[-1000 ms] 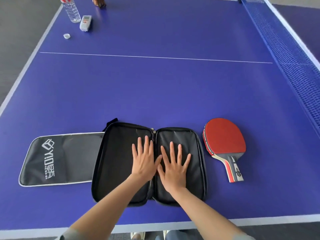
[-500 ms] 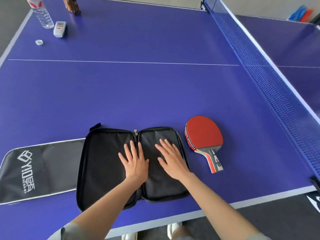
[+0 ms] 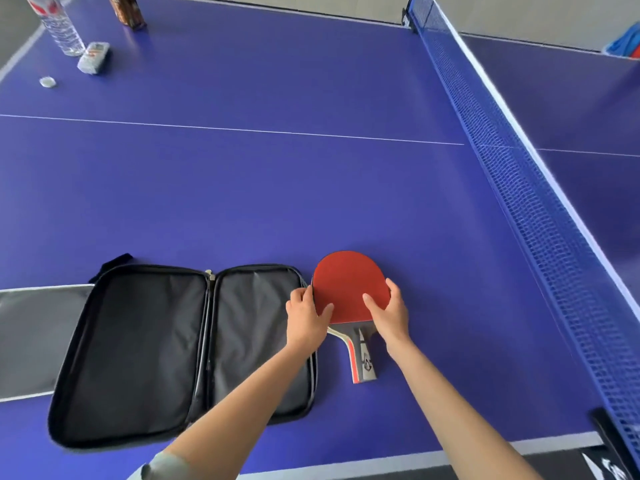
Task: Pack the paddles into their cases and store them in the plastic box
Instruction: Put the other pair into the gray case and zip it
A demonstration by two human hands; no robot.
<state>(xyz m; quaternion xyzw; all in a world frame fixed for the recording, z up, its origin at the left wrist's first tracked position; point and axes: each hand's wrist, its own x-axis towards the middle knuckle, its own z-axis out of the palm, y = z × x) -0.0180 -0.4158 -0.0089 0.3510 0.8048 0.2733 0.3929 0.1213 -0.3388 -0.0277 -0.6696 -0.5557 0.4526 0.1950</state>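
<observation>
— Paddle (image 3: 349, 285), red face up, lies on the purple table (image 3: 242, 188) just right of the black case (image 3: 149, 348), which is unzipped and spread flat. Who has it?

— Both hands. The left hand (image 3: 306, 318) grips the blade's left edge, thumb on the rubber; the right hand (image 3: 389, 311) grips the right edge.

— Anything else?

— A grey sleeve (image 3: 38, 337) beside the case; a bottle (image 3: 64, 27) at the far corner; the net (image 3: 540, 202) on the right.
</observation>
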